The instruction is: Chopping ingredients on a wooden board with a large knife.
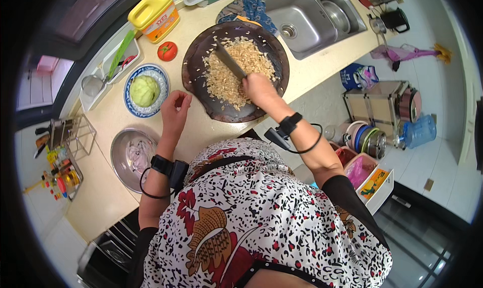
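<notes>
My right hand (pixel 260 89) grips the handle of a kitchen knife, probably a cleaver (pixel 231 61), its blade seen nearly edge-on. The blade stands over a spread heap of finely chopped pale-brown food (pixel 245 55), whose kind I cannot tell. Beneath the heap lies a round, dark chopping board (pixel 222 112) with a worn rim. My left hand (pixel 174 108) hovers loosely curled and holds nothing, between the board and a blue-and-white plate (pixel 129 106). A peeled pale-green vegetable (pixel 144 91) sits on that plate.
Behind the plate are a tomato (pixel 167 51), a yellow jug (pixel 154 14) and a white tray (pixel 90 101) with a strainer. A steel bowl (pixel 117 152) holding pale, raw-looking food stands by my left forearm. Beyond the board are a patterned cloth (pixel 251 10) and a steel sink (pixel 298 20).
</notes>
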The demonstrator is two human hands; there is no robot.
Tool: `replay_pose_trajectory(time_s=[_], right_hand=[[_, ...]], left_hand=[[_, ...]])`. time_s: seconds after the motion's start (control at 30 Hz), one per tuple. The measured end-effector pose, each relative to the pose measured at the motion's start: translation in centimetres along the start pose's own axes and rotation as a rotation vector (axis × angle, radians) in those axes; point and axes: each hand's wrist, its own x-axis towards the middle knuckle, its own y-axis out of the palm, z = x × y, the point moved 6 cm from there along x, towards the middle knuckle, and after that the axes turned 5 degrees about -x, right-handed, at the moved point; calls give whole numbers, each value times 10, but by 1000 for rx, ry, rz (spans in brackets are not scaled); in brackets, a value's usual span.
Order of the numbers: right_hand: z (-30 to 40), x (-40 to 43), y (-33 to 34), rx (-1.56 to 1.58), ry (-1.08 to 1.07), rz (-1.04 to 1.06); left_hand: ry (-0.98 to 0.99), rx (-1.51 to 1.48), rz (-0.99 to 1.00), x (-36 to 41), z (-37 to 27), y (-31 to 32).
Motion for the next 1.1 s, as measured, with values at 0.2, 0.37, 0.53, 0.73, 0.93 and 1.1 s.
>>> replay_pose_trajectory(time_s=[0.2,0.37,0.53,0.73,0.93,1.1], right_hand=[[-18,-1,-54,64,136,-316],[-42,22,-24,-110,15,-179],[5,-9,-73,22,-57,-192],[-18,0,2,-206,-272,-2],[23,-18,-47,-125,-216,10],[-3,-14,-1,-247,-339,50]], left_hand=[[-6,-7,-64,-6,-2,-7],[17,-18,-81,-3,-9,-6],[-23,-17,-133,-15,-6,-13],[-16,-34,-133,-18,-10,-14],[-33,-2,-207,-34,-6,-24],[-33,-10,-232,-35,-4,-29]])
